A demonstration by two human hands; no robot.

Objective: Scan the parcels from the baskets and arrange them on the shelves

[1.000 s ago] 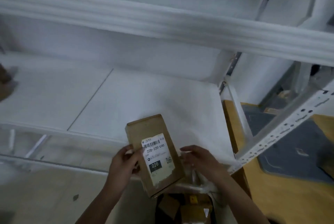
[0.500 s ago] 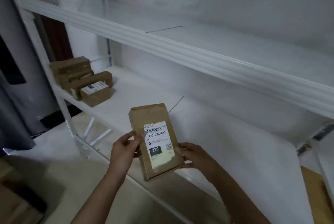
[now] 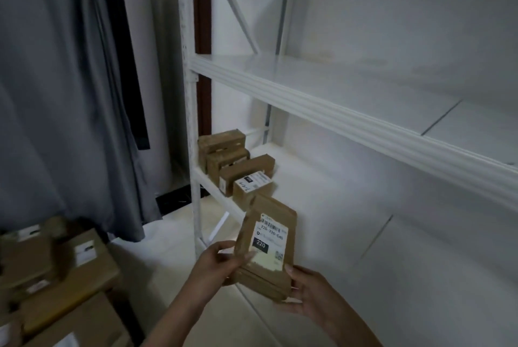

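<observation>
You hold a flat brown cardboard parcel point(image 3: 253, 276) at about 6 o'clock in your view, in the air in front of the edge of the lower shelf point(image 3: 322, 206), with its face turned up toward you. It is worn and creased, and a white label point(image 3: 270, 243) covers most of its upper face: a barcode on top, the printed code 220-220-C40, a black block reading 220 and a small square code at the label's 4 o'clock corner. Compared with half a second ago, your view has swung left. The row of four parcels point(image 3: 238, 167) on the lower shelf now sits just beyond the held parcel's top edge, at its 11 o'clock, rather than well apart from it. A grey curtain point(image 3: 56, 94) now fills the 9 o'clock side, and stacked cartons point(image 3: 56, 276) show at 8 o'clock. The parcel's top now leans toward 1 o'clock, where before it leaned slightly the other way. Your left hand point(image 3: 215, 265) grips the parcel's 9 o'clock edge, thumb laid on the front and fingers curled behind. Your right hand point(image 3: 311, 296) has dropped from the side edge to the 5 o'clock corner and cups it from below, with the thumb up against the edge. Both forearms reach in from 6 o'clock. The upper shelf point(image 3: 336, 111) runs from 10 o'clock to 3 o'clock above.
</observation>
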